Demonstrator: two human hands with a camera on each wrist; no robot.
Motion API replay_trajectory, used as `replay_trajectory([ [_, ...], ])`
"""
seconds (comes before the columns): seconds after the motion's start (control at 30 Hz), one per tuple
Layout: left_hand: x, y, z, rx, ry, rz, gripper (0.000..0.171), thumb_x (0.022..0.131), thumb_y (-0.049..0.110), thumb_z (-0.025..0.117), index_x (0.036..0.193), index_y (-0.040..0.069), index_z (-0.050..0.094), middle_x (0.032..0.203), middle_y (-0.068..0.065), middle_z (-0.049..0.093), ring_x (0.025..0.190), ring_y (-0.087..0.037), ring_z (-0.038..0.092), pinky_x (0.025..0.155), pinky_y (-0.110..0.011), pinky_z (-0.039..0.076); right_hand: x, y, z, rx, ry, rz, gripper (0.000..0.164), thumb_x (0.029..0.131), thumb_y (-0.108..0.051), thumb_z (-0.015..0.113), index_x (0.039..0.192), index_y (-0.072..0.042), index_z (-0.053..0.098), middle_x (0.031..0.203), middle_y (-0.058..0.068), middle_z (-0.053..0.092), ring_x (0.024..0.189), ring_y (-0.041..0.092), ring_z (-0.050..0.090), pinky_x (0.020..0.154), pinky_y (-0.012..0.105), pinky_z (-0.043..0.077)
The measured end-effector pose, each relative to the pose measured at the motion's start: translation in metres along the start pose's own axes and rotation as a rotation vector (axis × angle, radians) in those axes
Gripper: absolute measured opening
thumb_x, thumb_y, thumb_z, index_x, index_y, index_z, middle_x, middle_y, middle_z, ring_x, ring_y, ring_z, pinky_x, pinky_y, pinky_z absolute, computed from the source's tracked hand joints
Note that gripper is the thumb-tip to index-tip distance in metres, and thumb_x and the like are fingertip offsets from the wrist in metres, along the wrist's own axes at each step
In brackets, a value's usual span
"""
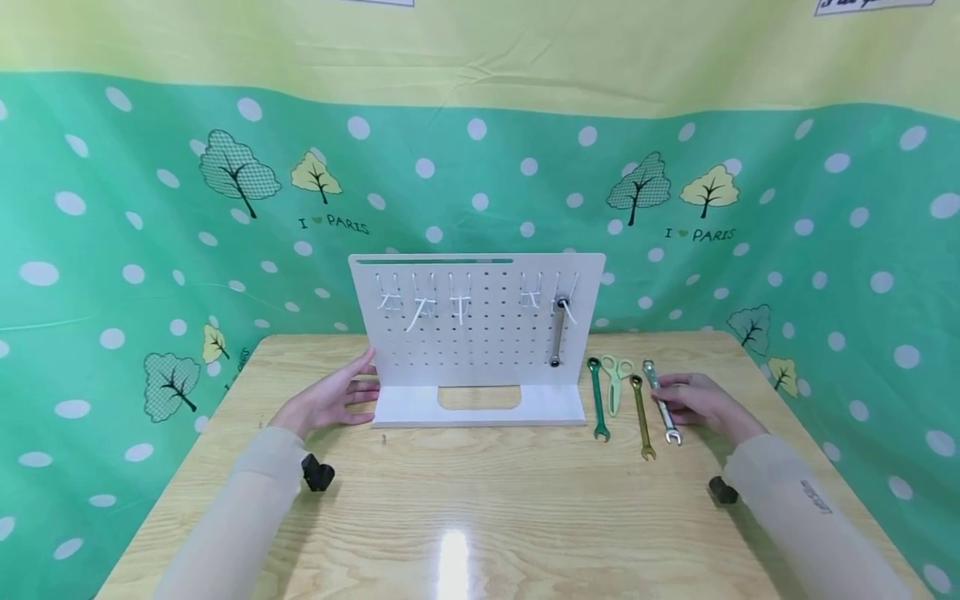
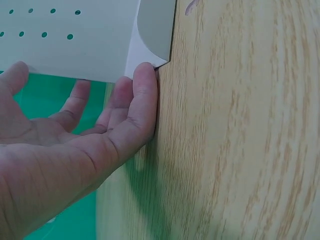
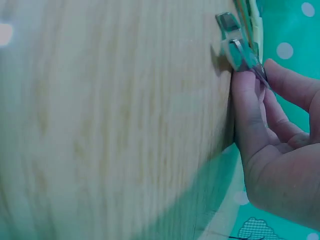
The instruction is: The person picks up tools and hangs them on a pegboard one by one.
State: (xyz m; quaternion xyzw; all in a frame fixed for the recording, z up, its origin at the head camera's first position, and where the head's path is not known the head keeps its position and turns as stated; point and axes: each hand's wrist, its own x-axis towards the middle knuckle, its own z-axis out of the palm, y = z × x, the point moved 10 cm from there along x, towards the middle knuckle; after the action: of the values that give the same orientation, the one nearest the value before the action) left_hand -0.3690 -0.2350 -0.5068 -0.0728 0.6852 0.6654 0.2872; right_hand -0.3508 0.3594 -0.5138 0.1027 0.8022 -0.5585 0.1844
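A white pegboard (image 1: 480, 350) stands upright on its base at the middle of the table. At its left side edge is my left hand (image 1: 337, 396), fingertips right at the edge and base corner, as the left wrist view shows. My right hand (image 1: 697, 402) pinches a silver combination wrench (image 1: 662, 404) between thumb and fingers, at the right of a row of tools. In the right wrist view, the open end of that wrench (image 3: 235, 42) points away from the fingertips. Beside it lie a gold wrench (image 1: 642, 417), pale green scissors (image 1: 616, 383) and a green wrench (image 1: 597, 400).
Several white hooks (image 1: 460, 298) are fixed along the board's upper part. From the rightmost one hangs a dark grey wrench (image 1: 558, 333). A wooden table (image 1: 495, 508) lies under everything, with a green dotted curtain (image 1: 480, 183) behind and at both sides.
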Motion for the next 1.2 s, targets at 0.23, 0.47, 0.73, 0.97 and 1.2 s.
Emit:
replay_trajectory([
  [0.23, 0.001, -0.002, 0.000, -0.005, -0.010, -0.001, 0.100, 0.092, 0.077, 0.046, 0.157, 0.005, 0.021, 0.152, -0.024, 0.033, 0.137, -0.036, 0.037, 0.099, -0.049, 0.051, -0.005, -0.008, 0.012, 0.197, -0.131, -0.034, 0.064, 0.102, -0.018, 0.064, 0.149, 0.008, 0.028, 0.104, 0.007, 0.069, 0.093, 0.021, 0.070, 0.084, 0.042, 0.061],
  [0.47, 0.002, -0.004, 0.001, -0.005, -0.005, -0.005, 0.098, 0.091, 0.077, 0.047, 0.155, 0.006, 0.024, 0.150, -0.023, 0.036, 0.135, -0.035, 0.039, 0.098, -0.048, 0.052, -0.024, -0.035, 0.034, 0.279, -0.271, -0.106, 0.069, 0.105, -0.012, 0.056, 0.156, 0.007, 0.014, 0.118, 0.007, 0.067, 0.109, 0.023, 0.066, 0.091, 0.043, 0.058],
  [0.73, 0.004, -0.003, 0.002, 0.001, -0.010, -0.006, 0.099, 0.092, 0.077, 0.046, 0.156, 0.006, 0.022, 0.150, -0.023, 0.035, 0.135, -0.035, 0.039, 0.097, -0.048, 0.053, -0.039, -0.065, 0.062, 0.298, -0.384, -0.148, 0.071, 0.101, 0.000, 0.055, 0.157, 0.009, 0.011, 0.130, 0.012, 0.062, 0.117, 0.031, 0.063, 0.100, 0.051, 0.052],
  [0.97, 0.004, -0.001, -0.001, -0.012, 0.009, -0.007, 0.096, 0.091, 0.077, 0.048, 0.154, 0.008, 0.027, 0.148, -0.021, 0.037, 0.135, -0.034, 0.039, 0.097, -0.048, 0.053, -0.039, -0.082, 0.089, 0.275, -0.398, -0.131, 0.070, 0.099, 0.001, 0.058, 0.155, 0.006, 0.017, 0.150, 0.030, 0.035, 0.105, 0.025, 0.065, 0.093, 0.046, 0.057],
  [1.2, 0.001, 0.001, -0.002, 0.001, 0.002, 0.003, 0.099, 0.092, 0.077, 0.046, 0.156, 0.005, 0.022, 0.150, -0.023, 0.035, 0.136, -0.035, 0.038, 0.099, -0.049, 0.052, -0.044, -0.102, 0.111, 0.270, -0.436, -0.157, 0.067, 0.097, 0.002, 0.060, 0.152, 0.007, 0.023, 0.141, 0.026, 0.043, 0.098, 0.021, 0.064, 0.087, 0.044, 0.059],
])
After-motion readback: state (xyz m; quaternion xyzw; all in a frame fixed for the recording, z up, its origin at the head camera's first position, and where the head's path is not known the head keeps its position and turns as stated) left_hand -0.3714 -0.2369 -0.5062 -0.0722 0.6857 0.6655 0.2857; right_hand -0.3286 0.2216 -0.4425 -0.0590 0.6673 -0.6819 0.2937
